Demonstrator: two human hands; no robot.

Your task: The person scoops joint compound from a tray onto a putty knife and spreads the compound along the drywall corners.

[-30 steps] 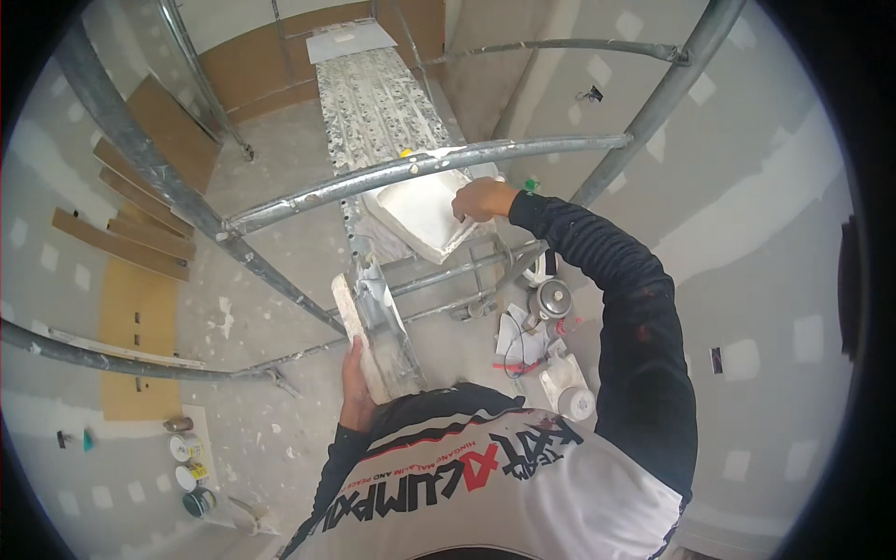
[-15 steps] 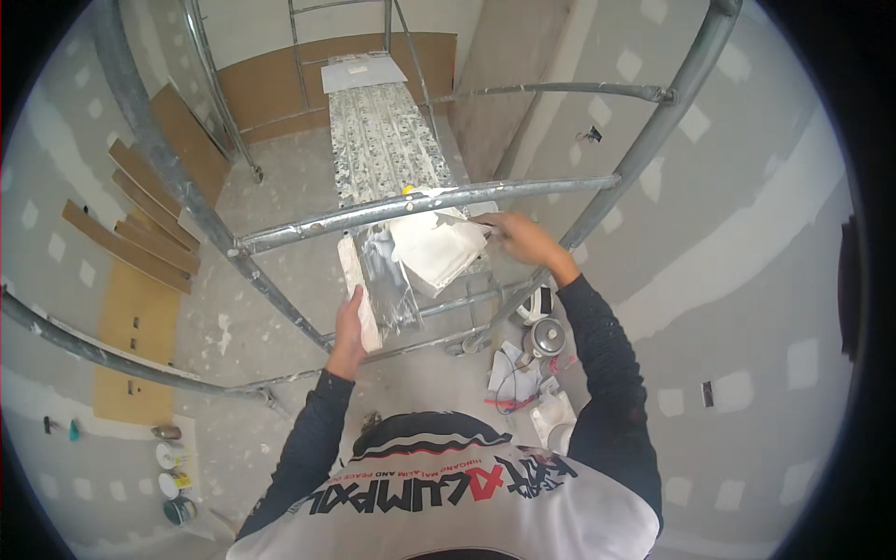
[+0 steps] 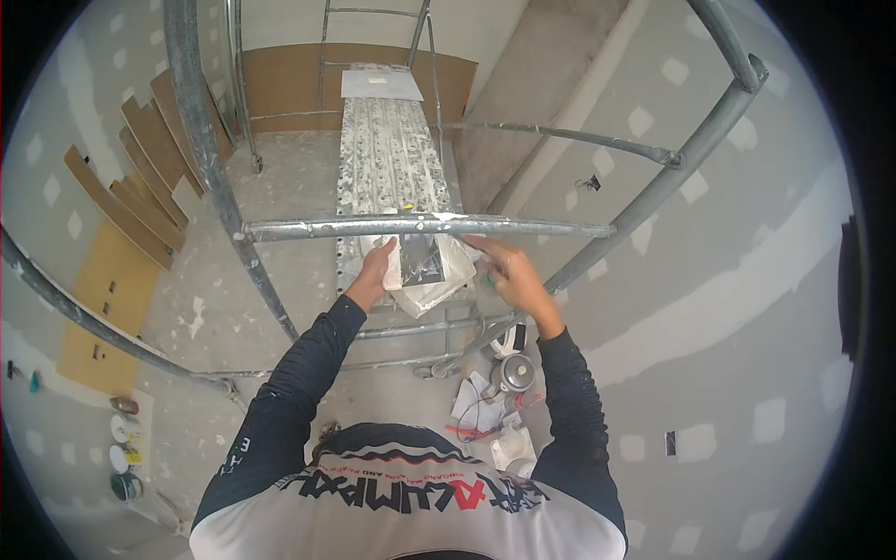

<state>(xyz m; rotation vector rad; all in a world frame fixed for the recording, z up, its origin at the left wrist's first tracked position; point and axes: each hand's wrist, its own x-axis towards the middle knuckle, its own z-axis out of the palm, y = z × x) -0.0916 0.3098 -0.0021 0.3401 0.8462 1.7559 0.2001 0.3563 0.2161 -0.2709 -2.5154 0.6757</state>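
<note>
My left hand (image 3: 375, 271) is closed on the white-coated edge of a wide metal-bladed plastering knife (image 3: 422, 260), its shiny blade held over a white tub (image 3: 425, 297). White compound is smeared about the tub, which is partly covered by the blade. On the tub's right, my right hand (image 3: 516, 278) is closed on what looks like a putty knife (image 3: 469, 245), mostly hidden by the fingers and a scaffold rail. Something small and green (image 3: 490, 279) shows beneath that hand.
A scaffold rail (image 3: 336, 227) crosses just beyond my hands, with slanting posts on both sides. The spattered scaffold plank (image 3: 390, 140) runs away from me. Below are a round-lidded pot (image 3: 514, 373) and papers. Brown boards (image 3: 154, 154) lean at the left; several tubs (image 3: 124, 457) stand lower left.
The wide plastering knife in my left hand has moved right, from beside the tub to over it. My right hand has shifted slightly nearer. The whole view has tilted.
</note>
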